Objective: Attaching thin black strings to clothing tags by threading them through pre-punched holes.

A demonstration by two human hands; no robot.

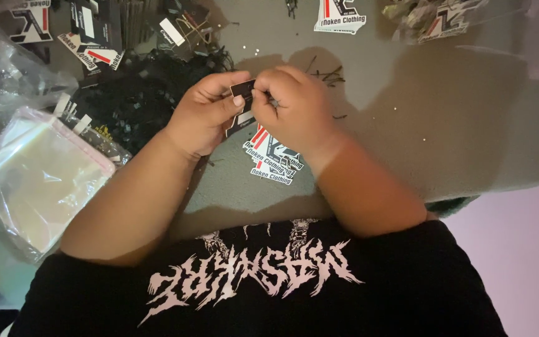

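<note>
Hands meet at the middle of the grey desk [444,125]: the left hand [204,115] pinches a small black hang tag [242,103] between thumb and fingers, its grip closed on the card, while the right hand [294,106] is clenched against the tag's upper edge, fingers curled as if around something thin; what it pinches there is too small to tell. The tag is held just above the desk, over a short stack of printed black, white and red tags [272,161]. Judging from this, the fine piece could slip from the right fingers and vanish among the loose black fasteners [135,103] heaped near the left wrist, since both are dark and the light is dim. The card could also bend under so tight a pinch. Clear plastic bags [42,175] lie at the desk's left edge, and more printed tags [339,15] rest at the far side. Room light is low, with a pale wall or floor to the right.
</note>
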